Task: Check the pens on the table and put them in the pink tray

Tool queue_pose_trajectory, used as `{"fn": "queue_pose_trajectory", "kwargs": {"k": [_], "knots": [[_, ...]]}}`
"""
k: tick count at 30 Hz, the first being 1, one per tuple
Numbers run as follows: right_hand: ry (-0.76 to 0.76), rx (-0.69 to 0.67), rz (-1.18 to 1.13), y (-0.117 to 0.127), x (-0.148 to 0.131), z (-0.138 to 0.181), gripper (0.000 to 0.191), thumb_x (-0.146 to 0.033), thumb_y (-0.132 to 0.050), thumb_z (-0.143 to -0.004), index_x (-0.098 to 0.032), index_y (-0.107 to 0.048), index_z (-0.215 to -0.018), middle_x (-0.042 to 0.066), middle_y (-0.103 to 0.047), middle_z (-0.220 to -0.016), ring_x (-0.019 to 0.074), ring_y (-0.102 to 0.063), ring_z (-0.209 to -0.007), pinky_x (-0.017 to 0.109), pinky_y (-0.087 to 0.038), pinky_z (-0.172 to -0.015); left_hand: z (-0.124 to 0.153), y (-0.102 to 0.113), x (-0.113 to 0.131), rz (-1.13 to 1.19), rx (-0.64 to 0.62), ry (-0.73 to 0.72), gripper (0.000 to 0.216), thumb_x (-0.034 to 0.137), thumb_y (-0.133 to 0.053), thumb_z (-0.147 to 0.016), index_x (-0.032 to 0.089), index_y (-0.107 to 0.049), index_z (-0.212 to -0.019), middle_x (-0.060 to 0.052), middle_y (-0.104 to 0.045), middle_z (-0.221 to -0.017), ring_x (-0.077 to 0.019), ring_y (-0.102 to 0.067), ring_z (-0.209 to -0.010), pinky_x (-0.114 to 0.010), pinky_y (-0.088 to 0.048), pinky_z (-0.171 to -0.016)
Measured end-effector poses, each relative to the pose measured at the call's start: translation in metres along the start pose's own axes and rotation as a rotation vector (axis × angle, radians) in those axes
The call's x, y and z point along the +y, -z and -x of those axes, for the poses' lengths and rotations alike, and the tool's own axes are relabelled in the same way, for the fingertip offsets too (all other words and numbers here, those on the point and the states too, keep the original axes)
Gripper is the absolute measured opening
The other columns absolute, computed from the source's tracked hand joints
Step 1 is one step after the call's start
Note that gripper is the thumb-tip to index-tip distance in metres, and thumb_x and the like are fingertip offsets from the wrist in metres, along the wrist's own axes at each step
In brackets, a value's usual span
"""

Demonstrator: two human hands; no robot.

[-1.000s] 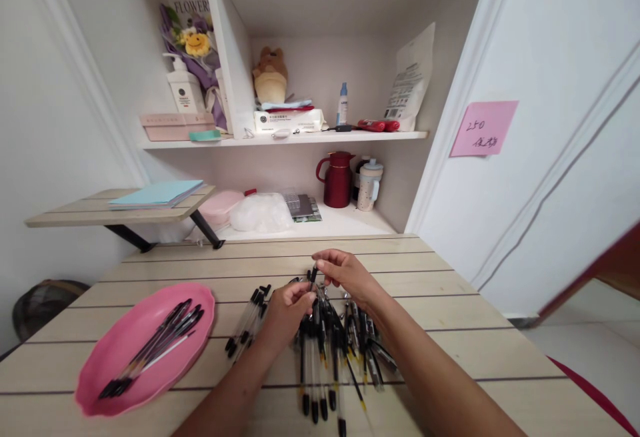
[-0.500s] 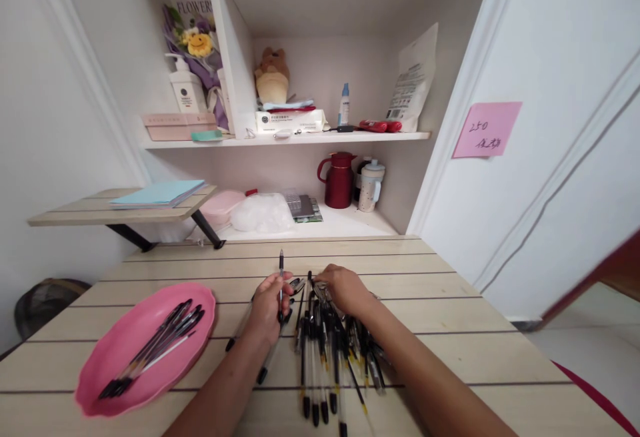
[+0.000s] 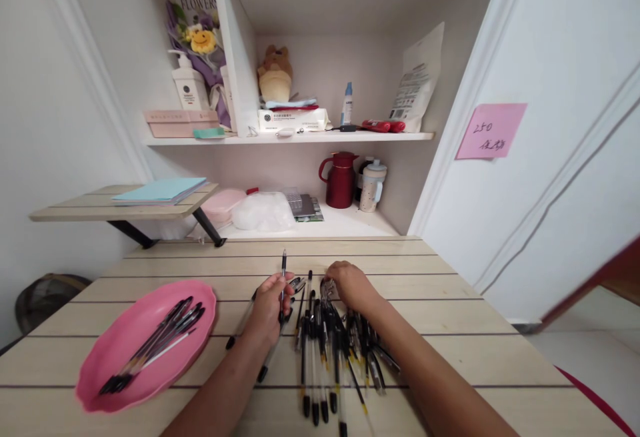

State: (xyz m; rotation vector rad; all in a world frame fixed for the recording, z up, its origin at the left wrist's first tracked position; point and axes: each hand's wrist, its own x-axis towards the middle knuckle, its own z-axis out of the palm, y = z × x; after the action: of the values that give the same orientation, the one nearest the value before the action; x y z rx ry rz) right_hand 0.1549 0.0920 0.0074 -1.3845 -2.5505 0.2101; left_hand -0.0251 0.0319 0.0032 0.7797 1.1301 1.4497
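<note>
My left hand [image 3: 273, 303] is closed around a pen barrel [image 3: 284, 270], which stands up from the fingers with its tip pointing away from me. Beneath and beside that hand lie a few black-capped pens [image 3: 265, 363]. My right hand [image 3: 349, 285] rests at the far end of a heap of pen parts [image 3: 325, 337], fingers bent down onto it. Caps, clear barrels and yellow-tipped refills make up the heap. What the right fingertips grip, if anything, is hidden. A pink scalloped tray [image 3: 195, 370] to the left holds several assembled-looking pens [image 3: 155, 347] and one white stick [image 3: 167, 349].
A small raised stand [image 3: 75, 207] with blue paper [image 3: 160, 190] sits at the table's back left. Behind the table, shelves [image 3: 295, 138] hold a red jug [image 3: 341, 180], a cup [image 3: 373, 187] and a plastic bag [image 3: 263, 211]. A pink note [image 3: 491, 130] is on the right wall.
My right hand has shifted slightly right and away from the capped pen at the heap's far end. My left hand keeps the pen barrel in nearly the same place.
</note>
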Motion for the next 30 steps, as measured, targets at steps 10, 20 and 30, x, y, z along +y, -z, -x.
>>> {"fn": "queue_pose_trajectory", "kwargs": {"k": [10,20,30], "knots": [[0.125,-0.065,0.014,-0.005,-0.006,0.002,0.029,-0.007,-0.046,-0.070,-0.022,-0.064,-0.087,0.007,-0.061,-0.098,0.0197,-0.049,-0.097,0.030,-0.034,-0.081,0.003,-0.004,-0.004,-0.024,-0.074,0.036,0.032,0.033,-0.059,-0.065,0.013,-0.058,-0.089,0.004,-0.052,-0.054,-0.0031,-0.036,-0.034,-0.016,-0.023,-0.033],[-0.022,0.232,-0.456,0.011,0.013,-0.005,0.025,-0.026,-0.047,-0.077,-0.019,-0.063,-0.096,0.006,-0.060,-0.084,0.0159,-0.054,-0.075,0.027,-0.039,-0.068,0.008,-0.003,-0.003,0.007,-0.371,0.185,0.030,0.036,-0.053,-0.073,0.014,-0.056,-0.093,0.002,-0.053,-0.057,-0.0044,-0.040,-0.035,-0.017,-0.025,-0.034],[-0.162,0.350,-1.182,0.032,0.005,-0.001,0.022,-0.031,-0.062,-0.062,-0.015,-0.064,-0.078,0.002,-0.063,-0.072,0.0119,-0.051,-0.064,0.025,-0.039,-0.063,0.011,-0.007,-0.007,-0.186,-0.383,0.142,0.031,0.038,-0.052,-0.073,0.013,-0.056,-0.092,0.004,-0.053,-0.053,-0.0037,-0.038,-0.030,-0.017,-0.021,-0.032]]}}
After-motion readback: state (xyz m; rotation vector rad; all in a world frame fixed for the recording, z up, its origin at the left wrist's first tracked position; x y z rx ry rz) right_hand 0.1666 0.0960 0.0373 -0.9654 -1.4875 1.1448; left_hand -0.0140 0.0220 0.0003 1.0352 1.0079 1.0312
